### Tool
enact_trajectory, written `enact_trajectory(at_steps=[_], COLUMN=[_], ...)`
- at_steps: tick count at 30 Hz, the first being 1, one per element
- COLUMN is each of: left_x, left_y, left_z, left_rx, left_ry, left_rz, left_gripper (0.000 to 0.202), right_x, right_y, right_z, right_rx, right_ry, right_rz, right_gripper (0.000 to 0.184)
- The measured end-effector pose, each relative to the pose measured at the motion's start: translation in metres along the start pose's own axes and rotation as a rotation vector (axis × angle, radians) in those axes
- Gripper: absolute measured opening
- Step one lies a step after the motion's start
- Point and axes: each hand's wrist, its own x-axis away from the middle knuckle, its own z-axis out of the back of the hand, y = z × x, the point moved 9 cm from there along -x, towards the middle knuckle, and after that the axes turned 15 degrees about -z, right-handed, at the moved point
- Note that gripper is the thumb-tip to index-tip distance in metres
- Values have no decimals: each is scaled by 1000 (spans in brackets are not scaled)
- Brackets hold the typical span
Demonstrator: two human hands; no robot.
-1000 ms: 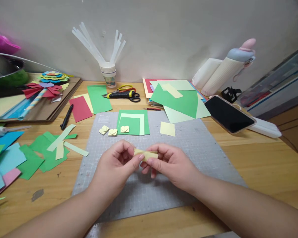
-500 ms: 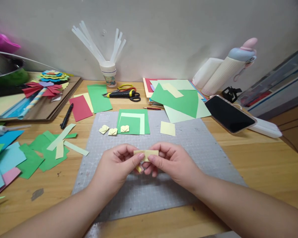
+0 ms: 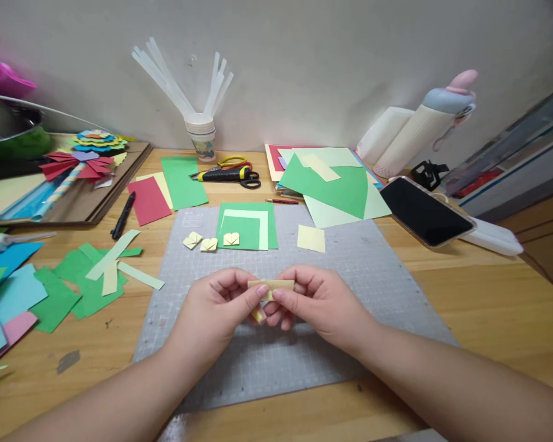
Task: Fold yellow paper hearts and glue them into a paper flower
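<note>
Between my two hands is a small piece of folded pale yellow paper (image 3: 276, 285), held above the grey cutting mat (image 3: 276, 368). My left hand (image 3: 228, 301) pinches its left part between thumb and fingers. On its right part, the thumb and fingers of my right hand (image 3: 313, 298) are closed too. The thumbs nearly meet at the middle, and fingers hide the paper's lower portion. Beyond the hands lie several small folded yellow paper hearts, one heart (image 3: 231, 239) resting on stacked green squares (image 3: 271, 227). A flat yellow square (image 3: 311, 238) lies to the right.
Green paper scraps (image 3: 92, 282) and a black pen (image 3: 123, 216) lie left of the mat. Behind it are a cutter (image 3: 223, 174), paper cups (image 3: 203, 138) holding straws, and a paper stack (image 3: 327, 184). A phone (image 3: 426, 212) and a bottle (image 3: 424, 129) stand at right.
My right thumb has slid slightly left along the folded yellow paper, closer to the left thumb. Both hands otherwise keep their place, and the things on the table have not moved.
</note>
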Motion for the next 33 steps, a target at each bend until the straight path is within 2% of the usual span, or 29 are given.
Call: enact_trajectory(at_steps=[15,33], left_x=[1,0], left_y=[-4,-6], left_z=[-1,0], left_rx=[20,-6], left_ry=[3,-22], left_rz=[38,21], left_gripper=[18,18], right_x=[1,0], right_y=[1,2], right_z=[1,0], right_rx=[-16,-25], right_ry=[0,-6], right_rz=[19,17], right_gripper=[26,28])
